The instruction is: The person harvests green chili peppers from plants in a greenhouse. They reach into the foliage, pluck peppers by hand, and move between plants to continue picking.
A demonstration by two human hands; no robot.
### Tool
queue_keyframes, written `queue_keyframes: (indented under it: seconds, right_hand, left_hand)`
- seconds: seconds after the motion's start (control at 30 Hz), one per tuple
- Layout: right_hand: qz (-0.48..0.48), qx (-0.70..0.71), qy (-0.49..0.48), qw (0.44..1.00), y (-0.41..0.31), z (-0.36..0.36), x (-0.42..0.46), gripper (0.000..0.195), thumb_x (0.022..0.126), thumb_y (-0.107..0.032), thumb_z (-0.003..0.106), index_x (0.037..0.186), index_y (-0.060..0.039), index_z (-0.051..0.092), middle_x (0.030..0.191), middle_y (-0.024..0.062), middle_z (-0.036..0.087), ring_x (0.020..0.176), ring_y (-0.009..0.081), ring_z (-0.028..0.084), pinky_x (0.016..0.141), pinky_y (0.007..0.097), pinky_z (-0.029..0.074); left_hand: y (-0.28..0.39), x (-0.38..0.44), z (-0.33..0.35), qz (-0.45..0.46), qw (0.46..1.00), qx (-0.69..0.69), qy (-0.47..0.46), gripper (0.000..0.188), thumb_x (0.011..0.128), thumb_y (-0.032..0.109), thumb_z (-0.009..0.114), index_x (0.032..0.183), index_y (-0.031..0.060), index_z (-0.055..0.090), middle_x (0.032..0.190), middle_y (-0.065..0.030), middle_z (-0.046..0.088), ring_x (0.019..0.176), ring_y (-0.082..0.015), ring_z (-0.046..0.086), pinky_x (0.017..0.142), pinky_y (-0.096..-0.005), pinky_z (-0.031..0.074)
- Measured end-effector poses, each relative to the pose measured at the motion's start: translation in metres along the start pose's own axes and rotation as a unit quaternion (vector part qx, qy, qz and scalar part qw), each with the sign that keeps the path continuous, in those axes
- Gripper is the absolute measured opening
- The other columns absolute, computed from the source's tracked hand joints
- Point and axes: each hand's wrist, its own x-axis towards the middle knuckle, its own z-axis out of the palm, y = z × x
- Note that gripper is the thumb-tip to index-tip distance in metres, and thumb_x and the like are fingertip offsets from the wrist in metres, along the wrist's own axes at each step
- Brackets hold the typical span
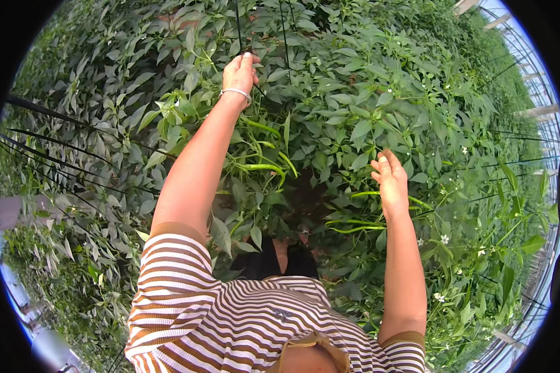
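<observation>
My left hand (pixel 241 74), with a pale bracelet at the wrist, is raised among the pepper plants, its fingers closed on a thin black string (pixel 238 28) that runs up out of view. Below it, long green chili peppers (pixel 263 167) hang from a plant beside my forearm. My right hand (pixel 391 179) is at the foliage on the right, palm turned inward, fingers extended and partly bent; nothing shows in it. More green chili peppers (pixel 357 228) hang just below and left of the right wrist.
Dense pepper plants (pixel 354 93) stand on both sides of a narrow dark soil gap (pixel 308 198). Another black string (pixel 284 42) hangs near the left hand. Several dark strings (pixel 60 137) stretch across the left side. Greenhouse framing (pixel 539 111) curves along the right rim.
</observation>
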Motion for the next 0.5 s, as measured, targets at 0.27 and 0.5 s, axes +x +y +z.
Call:
queue_keyframes:
  seconds: [0.27, 0.5]
  right_hand:
    - [0.023, 0.182, -0.074, 0.980, 0.012, 0.028, 0.133, 0.062, 0.074, -0.032, 0.075, 0.125, -0.0099, 0.049, 0.109, 0.0064, 0.058, 0.095, 0.0167, 0.055, 0.069, 0.0271, 0.043]
    - [0.017, 0.343, -0.358, 0.868, -0.027, 0.132, 0.082, 0.068, 0.079, -0.023, 0.069, 0.136, -0.0091, 0.036, 0.096, 0.0071, 0.059, 0.082, 0.0200, 0.058, 0.072, 0.0330, 0.047]
  left_hand:
    - [0.010, -0.026, -0.044, -0.012, 1.000, 0.002, 0.001, 0.032, 0.097, 0.030, 0.043, 0.098, 0.0008, 0.057, 0.059, 0.0038, 0.036, 0.051, -0.0081, 0.038, 0.061, -0.0260, 0.047]
    - [-0.003, -0.021, -0.053, 0.013, 0.998, 0.046, 0.049, 0.031, 0.094, 0.031, 0.049, 0.101, 0.0030, 0.058, 0.074, -0.0014, 0.057, 0.064, -0.0122, 0.058, 0.063, -0.0258, 0.048]
